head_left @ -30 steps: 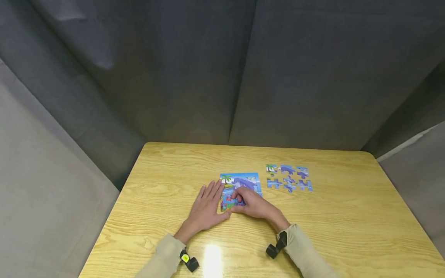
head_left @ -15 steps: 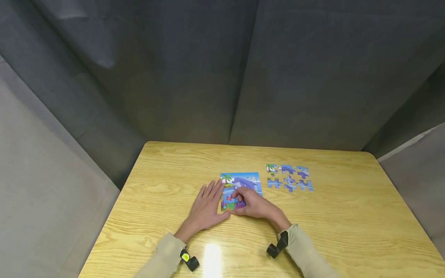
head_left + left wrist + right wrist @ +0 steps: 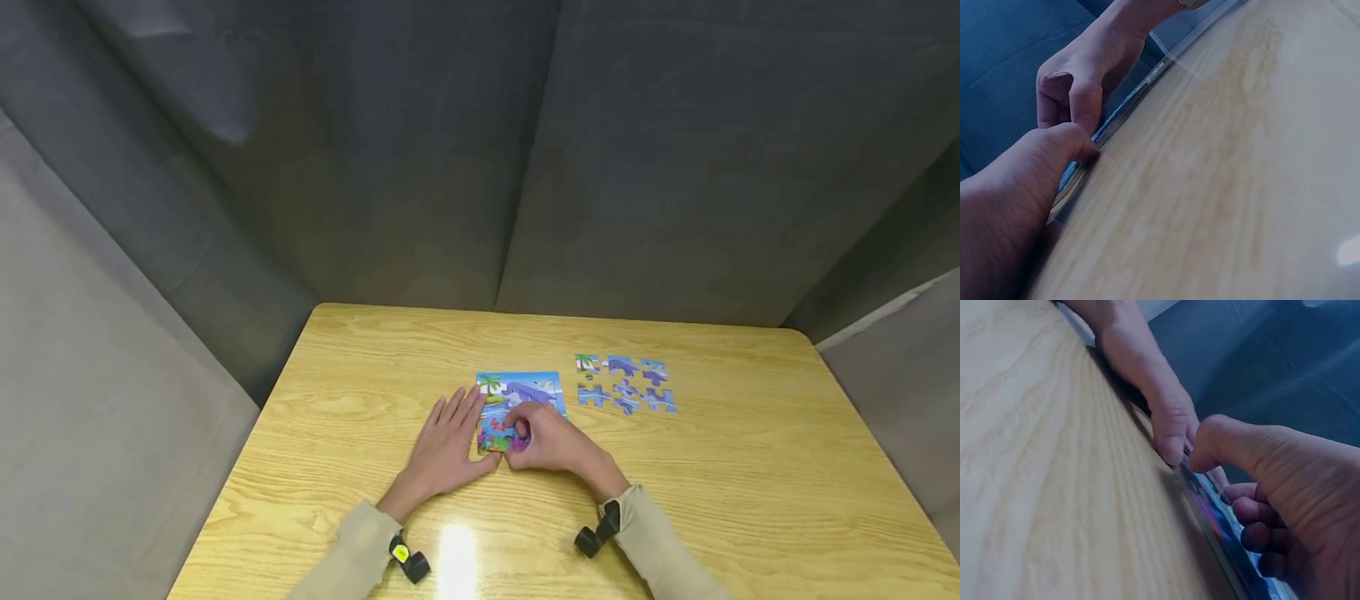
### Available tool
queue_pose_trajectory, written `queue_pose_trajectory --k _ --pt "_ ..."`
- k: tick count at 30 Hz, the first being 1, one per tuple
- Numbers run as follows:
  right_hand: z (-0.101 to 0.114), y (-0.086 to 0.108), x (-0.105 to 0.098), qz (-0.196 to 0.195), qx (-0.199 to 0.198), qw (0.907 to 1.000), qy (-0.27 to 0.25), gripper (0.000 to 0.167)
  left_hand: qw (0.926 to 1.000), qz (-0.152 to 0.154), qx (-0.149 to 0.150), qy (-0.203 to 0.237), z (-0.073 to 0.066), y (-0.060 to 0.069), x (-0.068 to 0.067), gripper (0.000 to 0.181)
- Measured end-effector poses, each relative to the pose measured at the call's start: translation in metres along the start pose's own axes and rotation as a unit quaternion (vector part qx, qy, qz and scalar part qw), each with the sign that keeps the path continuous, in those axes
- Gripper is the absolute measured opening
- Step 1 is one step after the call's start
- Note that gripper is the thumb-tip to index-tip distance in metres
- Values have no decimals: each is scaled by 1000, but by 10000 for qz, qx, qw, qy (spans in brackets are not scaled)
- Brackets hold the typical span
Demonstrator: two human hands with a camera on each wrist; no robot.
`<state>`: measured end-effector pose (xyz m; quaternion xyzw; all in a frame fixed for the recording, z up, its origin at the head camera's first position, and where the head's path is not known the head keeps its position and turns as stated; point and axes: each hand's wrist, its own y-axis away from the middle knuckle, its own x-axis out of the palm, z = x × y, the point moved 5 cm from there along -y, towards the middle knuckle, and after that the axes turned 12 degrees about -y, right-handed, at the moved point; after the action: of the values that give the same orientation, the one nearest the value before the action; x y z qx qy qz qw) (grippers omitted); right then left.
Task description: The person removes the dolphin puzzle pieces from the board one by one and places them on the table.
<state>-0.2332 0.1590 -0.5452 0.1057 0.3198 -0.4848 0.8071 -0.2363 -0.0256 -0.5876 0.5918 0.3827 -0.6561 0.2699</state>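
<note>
A dolphin-and-palm picture puzzle board lies in the middle of the table in the head view. Flat beside its left edge rests my left hand, fingers spread straight and thumb at the near corner. My right hand is over the near part of the board, fingers curled toward the thumb. Between them it pinches a puzzle piece with a red crab, at the board's near left corner. In the right wrist view, my right thumb is low at the board's edge, and the fingers partly hide the board.
Several loose puzzle pieces lie in two rows right of the board. The wooden table reaches to dark curtains at the back. A bright reflection shows near its front edge.
My right fingers have shifted slightly, and more of the crab piece shows beside them. The left hand and the loose pieces have stayed in place.
</note>
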Motion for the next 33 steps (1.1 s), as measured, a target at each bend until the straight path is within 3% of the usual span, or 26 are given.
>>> queue_pose_trajectory --k 12,21,33 --pt "-7 13 -20 -410 -245 9976 -500 37 9999 166 12 -11 1 1 2 99" --pt "-28 43 -44 -802 38 9945 -677 37 9998 29 -2 194 0 -1 0 98" --pt "-64 83 -78 -1273 449 9905 -244 35 9995 -60 -12 320 0 0 -2 93"
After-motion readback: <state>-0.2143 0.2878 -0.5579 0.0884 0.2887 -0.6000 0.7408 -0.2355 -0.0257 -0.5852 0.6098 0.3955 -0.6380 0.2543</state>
